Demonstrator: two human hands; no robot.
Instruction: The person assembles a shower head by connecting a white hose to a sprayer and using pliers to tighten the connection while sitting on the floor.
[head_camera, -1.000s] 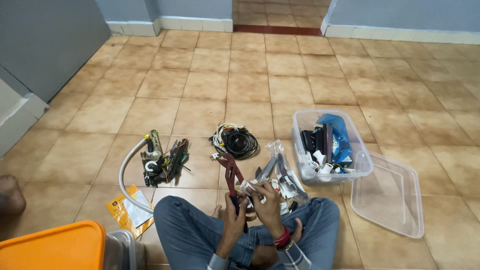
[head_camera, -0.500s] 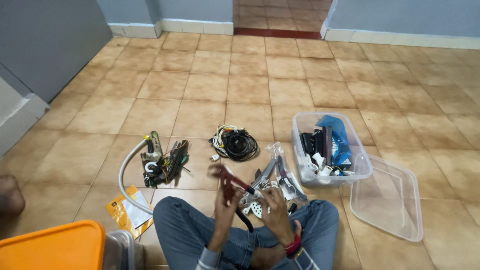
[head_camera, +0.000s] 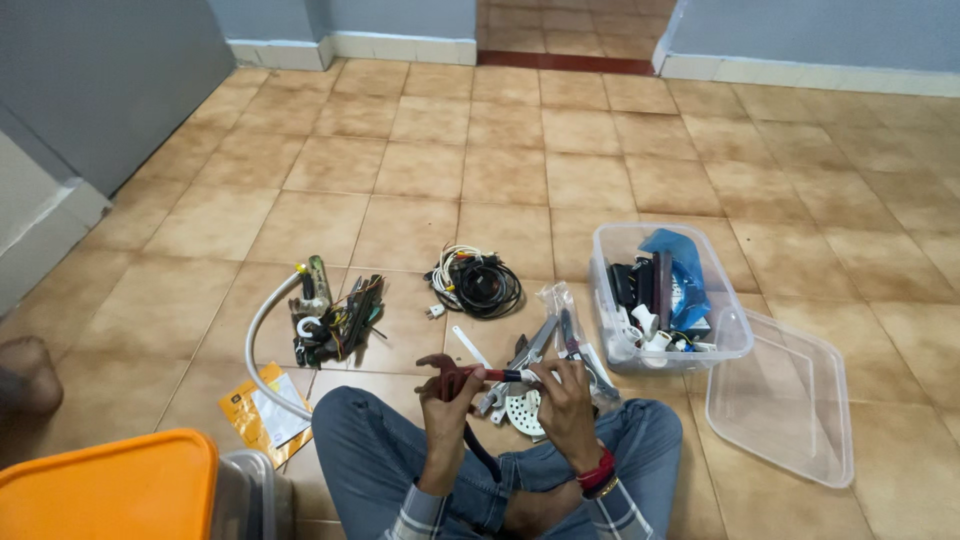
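Note:
I sit cross-legged on a tiled floor. My left hand (head_camera: 447, 393) grips the dark red head of a pipe wrench (head_camera: 468, 377), whose handle hangs down between my knees. My right hand (head_camera: 562, 392) pinches a small red-and-blue tipped tool (head_camera: 505, 376) beside the wrench head. Just beyond my hands lies a pile of metal tools and a white round perforated disc (head_camera: 520, 410), with a clear plastic bag (head_camera: 562, 310) of parts next to it.
A clear plastic box (head_camera: 610, 290) with a blue bag and fittings stands to the right, its lid (head_camera: 785, 400) beside it. A black cable coil (head_camera: 478, 282), a bundle of tools with a white hose (head_camera: 258, 340), a yellow packet (head_camera: 262, 412) and an orange-lidded bin (head_camera: 110, 488) lie left.
The wrench has swung from upright to a flatter, lower position in front of my lap. Both hands have come closer together at its head.

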